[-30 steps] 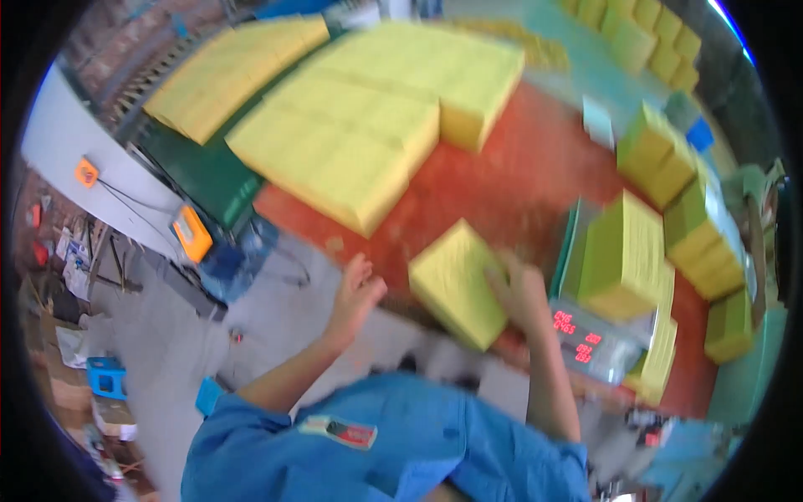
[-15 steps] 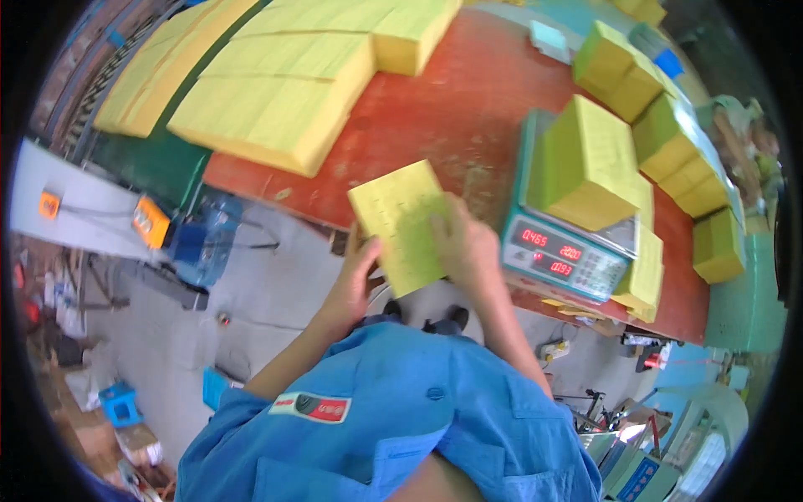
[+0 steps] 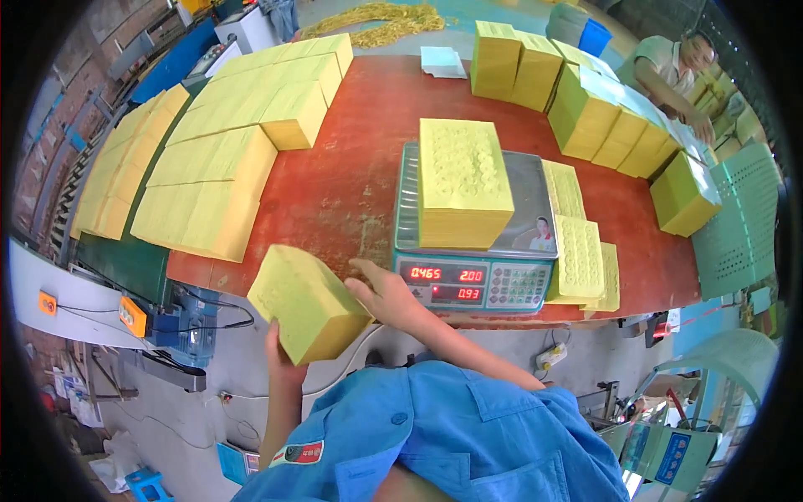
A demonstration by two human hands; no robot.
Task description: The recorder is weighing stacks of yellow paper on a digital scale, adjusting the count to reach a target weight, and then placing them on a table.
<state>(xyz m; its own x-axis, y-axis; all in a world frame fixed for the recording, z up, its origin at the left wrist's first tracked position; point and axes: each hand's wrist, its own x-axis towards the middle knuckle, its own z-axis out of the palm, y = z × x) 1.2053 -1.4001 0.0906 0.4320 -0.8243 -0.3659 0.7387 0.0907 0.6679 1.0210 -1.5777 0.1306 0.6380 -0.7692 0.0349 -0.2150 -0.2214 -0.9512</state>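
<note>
A thick stack of yellow paper (image 3: 309, 305) is tilted in front of me, off the near left table edge. Gripping its lower left side from below is my left hand (image 3: 286, 356), its fingers partly hidden by the stack. Beside the stack's right edge is my right hand (image 3: 386, 294), fingers stretched out and apart; whether the fingertips touch the paper I cannot tell. To its right stands a digital scale (image 3: 535, 201) with a lit red display. Another yellow paper stack (image 3: 464, 184), its top embossed, sits on the scale's metal pan.
Rows of yellow stacks (image 3: 201, 184) fill the left of the red table (image 3: 335, 176). Lower yellow piles (image 3: 577, 259) lie against the scale's right side. More stacks (image 3: 585, 117) stand far right, near a person (image 3: 665, 71). White sheets (image 3: 442, 62) lie at the back.
The view has swung, showing more of the far table. The held stack has turned from its flat face to show its thickness. My right hand has come off its face to its side.
</note>
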